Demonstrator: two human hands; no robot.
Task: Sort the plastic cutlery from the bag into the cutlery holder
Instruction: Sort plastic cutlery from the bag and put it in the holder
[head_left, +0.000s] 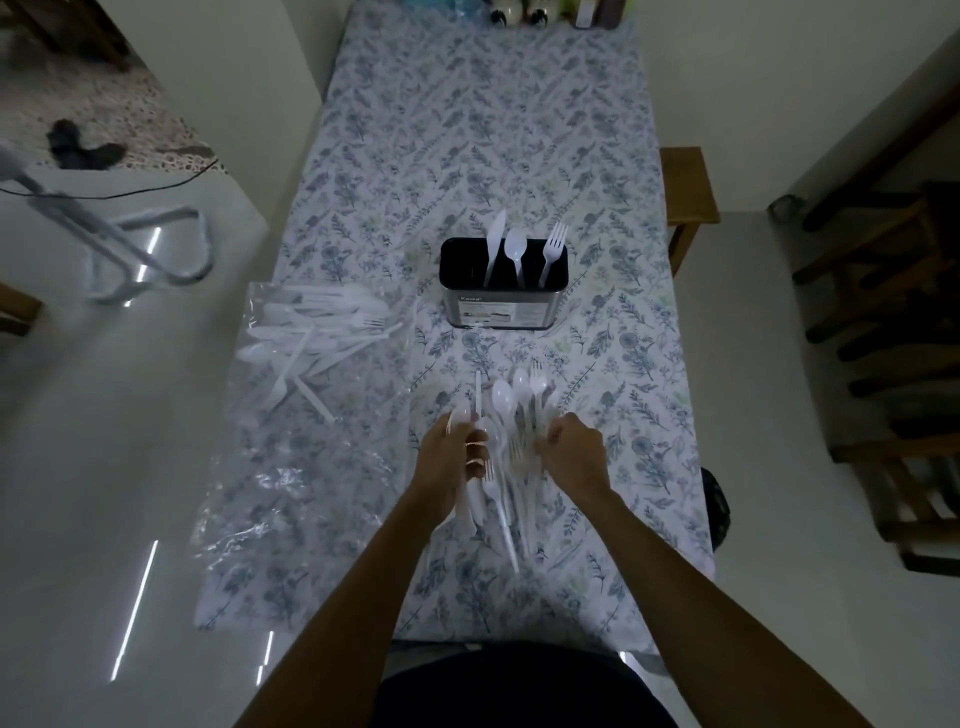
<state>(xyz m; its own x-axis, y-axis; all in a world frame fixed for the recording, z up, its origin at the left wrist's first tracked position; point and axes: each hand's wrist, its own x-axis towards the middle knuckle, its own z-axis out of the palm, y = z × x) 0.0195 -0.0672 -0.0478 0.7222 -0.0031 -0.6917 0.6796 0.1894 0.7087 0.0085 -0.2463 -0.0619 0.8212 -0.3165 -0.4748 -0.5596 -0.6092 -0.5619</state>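
1. My left hand (453, 457) has its fingers curled round a few white plastic pieces, one handle sticking up past the knuckles.
2. My right hand (574, 451) is curled too, fingers gripping into the bundle of cutlery (511, 415) that both hands share; spoon bowls and fork tines fan out just beyond the fingertips, handles trail back under my wrists.
3. Straight ahead of the grip, well apart, stands the cutlery holder (503, 306), upright, with a knife (493, 244), a spoon (516, 249) and a fork (553, 249) in it side by side.
4. To the left of my left hand lies the clear plastic bag (291, 457), flat on the tablecloth (623, 364), more white cutlery (317, 332) heaped at its far end.
5. Between grip and holder I see only cloth.
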